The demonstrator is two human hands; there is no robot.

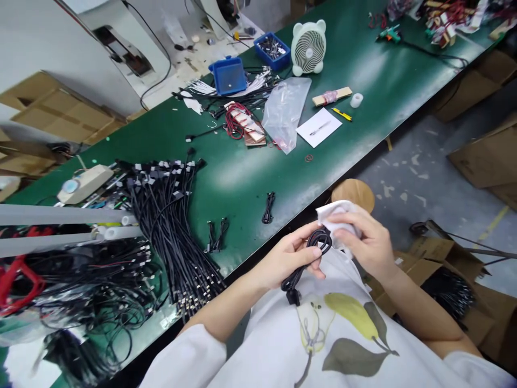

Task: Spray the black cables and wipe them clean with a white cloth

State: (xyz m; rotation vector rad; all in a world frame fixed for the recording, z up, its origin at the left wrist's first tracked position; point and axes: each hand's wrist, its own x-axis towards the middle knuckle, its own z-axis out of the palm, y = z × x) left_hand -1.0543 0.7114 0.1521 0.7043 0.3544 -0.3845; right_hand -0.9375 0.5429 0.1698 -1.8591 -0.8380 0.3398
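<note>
White, fruit-printed cloth shirt (274,345) nearest; above it, my left fingers (307,255) grasp a looped black cable (322,237), my right fingers (344,217) a crumpled white sheet (329,209); slackened grip could uncoil the loops.

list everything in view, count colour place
table: 1, green, centre
held cable: 1, black, lower centre
cloth-like piece: 1, white, beside cable
small cable coils: 3, black, near table edge
long cables: many, black, heaped at left
fan: 1, pale green, table's far side
bins: 2, blue, left of fan
plastic bag: 1, clear, centre
paper sheet: 1, white, beside bag
cutter: 1, yellow, beside sheet
small roll: 1, whitish, beside cutter
glue gun: 1, green, table's far end
stool: 1, tan, beside table
boxes: several, brown, both sides
left hand: 1, bare, on held cable
right hand: 1, bare, on cloth-like piece
</note>
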